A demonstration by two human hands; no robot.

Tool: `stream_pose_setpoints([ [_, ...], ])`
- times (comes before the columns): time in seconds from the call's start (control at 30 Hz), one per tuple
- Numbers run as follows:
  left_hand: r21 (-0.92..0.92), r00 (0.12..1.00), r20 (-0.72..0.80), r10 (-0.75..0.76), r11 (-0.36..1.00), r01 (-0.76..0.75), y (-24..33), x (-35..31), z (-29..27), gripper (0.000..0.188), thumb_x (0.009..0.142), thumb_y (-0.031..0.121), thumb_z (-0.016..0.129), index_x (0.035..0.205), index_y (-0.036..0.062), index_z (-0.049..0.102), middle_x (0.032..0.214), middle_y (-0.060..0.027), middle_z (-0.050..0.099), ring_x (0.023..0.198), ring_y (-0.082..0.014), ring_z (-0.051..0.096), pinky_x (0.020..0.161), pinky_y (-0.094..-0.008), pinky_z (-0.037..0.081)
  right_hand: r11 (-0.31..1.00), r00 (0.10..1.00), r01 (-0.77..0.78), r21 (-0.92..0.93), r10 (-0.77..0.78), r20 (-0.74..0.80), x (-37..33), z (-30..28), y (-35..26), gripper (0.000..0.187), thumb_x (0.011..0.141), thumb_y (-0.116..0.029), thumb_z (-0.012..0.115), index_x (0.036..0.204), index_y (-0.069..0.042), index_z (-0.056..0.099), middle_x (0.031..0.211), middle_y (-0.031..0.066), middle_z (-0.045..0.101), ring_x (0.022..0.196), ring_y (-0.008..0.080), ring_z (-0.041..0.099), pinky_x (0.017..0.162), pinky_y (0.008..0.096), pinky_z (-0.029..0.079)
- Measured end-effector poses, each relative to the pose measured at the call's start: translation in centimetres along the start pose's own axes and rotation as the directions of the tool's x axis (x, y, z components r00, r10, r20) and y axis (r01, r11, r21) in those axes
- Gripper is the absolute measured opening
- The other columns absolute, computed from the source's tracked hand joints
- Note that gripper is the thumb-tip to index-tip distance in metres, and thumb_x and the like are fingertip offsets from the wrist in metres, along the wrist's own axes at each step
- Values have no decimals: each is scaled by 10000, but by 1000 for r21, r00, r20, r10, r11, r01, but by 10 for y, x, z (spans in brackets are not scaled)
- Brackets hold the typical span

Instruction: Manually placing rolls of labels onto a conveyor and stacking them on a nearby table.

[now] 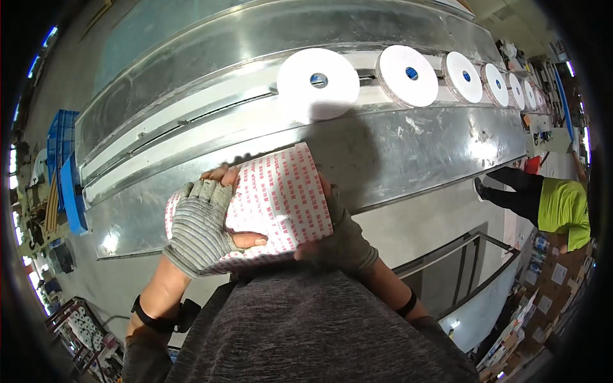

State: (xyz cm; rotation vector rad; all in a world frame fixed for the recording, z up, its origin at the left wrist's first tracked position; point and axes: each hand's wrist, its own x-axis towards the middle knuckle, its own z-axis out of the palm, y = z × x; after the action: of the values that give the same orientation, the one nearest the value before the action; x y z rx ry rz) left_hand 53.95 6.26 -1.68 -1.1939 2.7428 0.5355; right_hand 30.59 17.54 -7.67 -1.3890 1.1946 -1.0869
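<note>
Wearer's torso: a dark grey heathered shirt [294, 325] fills the lower centre of the frame.
Wristbands: a black band with a dark device [163, 319] on the left forearm, lower left; a slim black band [407, 304] on the right, lower right of centre.
Left hand: gloved in striped grey knit with bare fingertips, the left hand [203, 223] is clamped over the roll's left portion, thumb laid across the printed surface, fingers at its far edge.
Right hand: in a darker glove, the right hand [348, 239] grips the roll's right end; the two hands stand apart, with the roll between them.
Held roll: a wide white roll [281, 191] with repeated red print, at the centre of the frame, slightly tilted, before the bench's near edge.
Bench: a long, scuffed metal bench [440, 137] crosses the frame, with a slotted pale strip along it.
Discs: a row of white discs [318, 96] recedes toward the upper right; several show blue centres.
Left surroundings: blue crates [62, 140], at the left.
Right surroundings: a co-worker [562, 207] in a lime-yellow top, at the right; cardboard boxes [555, 281] below.
</note>
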Motion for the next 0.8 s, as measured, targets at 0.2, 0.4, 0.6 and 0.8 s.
stream_pose_setpoints([
  [0.2, -87, 999, -34, 3, 996, -6, -21, -3, 10, 1160, 579, 782, 663, 1358, -43, 425, 1331, -276, 486, 1216, -426, 483, 1029, -468, 376, 952, 953, -301, 56, 302, -5, 25, 2, -24, 1038, 693, -134, 830, 1509, -55, 193, 1382, 136, 470, 1233, 233, 503, 1018, 367, 451],
  [0.4, -71, 973, -154, 174, 980, -186, -30, -24, 17, 1155, 565, 861, 596, 1287, -36, 511, 1250, -225, 538, 1180, -366, 510, 1009, -498, 357, 702, 804, -585, 406, 570, 173, 71, -22, -16, 575, 765, -36, 716, 1302, -24, 510, 1221, 81, 588, 1121, 148, 549, 935, 321, 492],
  [0.6, -512, 986, 153, 66, 859, 22, -83, -11, 5, 1222, 511, 700, 774, 1426, -9, 380, 1379, -240, 463, 1306, -383, 425, 1109, -446, 315, 707, 971, -88, 701, 217, -97, 98, -5, -5, 504, 790, -100, 690, 1254, 6, 524, 1096, 75, 632, 967, 146, 622, 804, 301, 546],
  [0.8, -912, 940, -276, -200, 363, -191, -65, 67, -8, 1061, 590, 242, 894, 1455, 54, 309, 1346, -97, 483, 1257, -181, 451, 1073, -341, 368, 454, 757, 100, -885, -612, -228, 174, 66, 15, 244, 849, -91, 642, 1083, -159, 639, 1140, 138, 605, 948, 305, 638, 909, 413, 530],
])
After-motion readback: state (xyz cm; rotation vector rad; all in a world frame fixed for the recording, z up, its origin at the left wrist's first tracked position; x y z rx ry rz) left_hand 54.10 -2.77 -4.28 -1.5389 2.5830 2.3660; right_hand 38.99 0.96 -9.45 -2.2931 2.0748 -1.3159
